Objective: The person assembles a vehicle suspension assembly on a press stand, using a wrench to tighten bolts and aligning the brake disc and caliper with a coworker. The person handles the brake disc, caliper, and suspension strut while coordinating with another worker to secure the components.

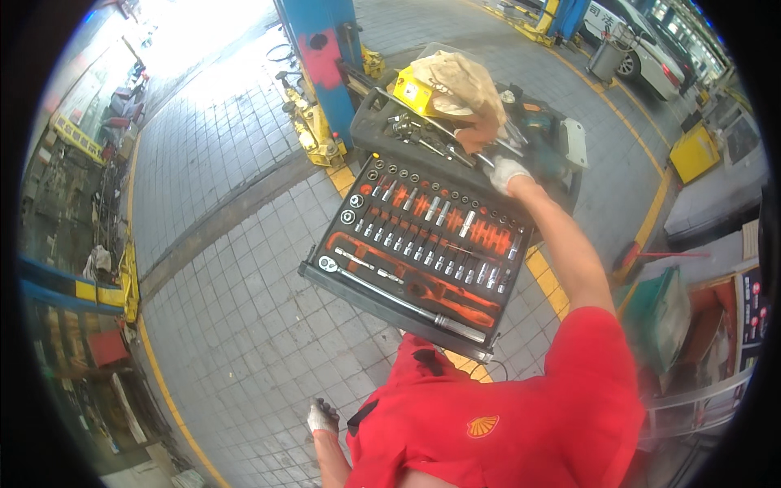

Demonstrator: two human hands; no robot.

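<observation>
Fingers of my gloved right hand (506, 172) curl over the far edge of the black tray of chrome sockets (419, 244), steadying it; whether they grip, I cannot tell. My gloved left hand (322, 419) hangs low, fingers loosely curled, holding nothing.

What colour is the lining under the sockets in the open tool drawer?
Orange-red foam lining, seen in the head view.

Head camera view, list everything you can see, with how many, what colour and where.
socket set tray: one, black and orange, centre
tool cart top: one, black, behind the tray
crumpled rag: one, tan, on the cart
lift post: one, blue, top centre
car: one, white, top right
tiled floor: grey, yellow lines
right hand: white glove, at the tray's far edge
left hand: gloved, low, holding nothing
</observation>
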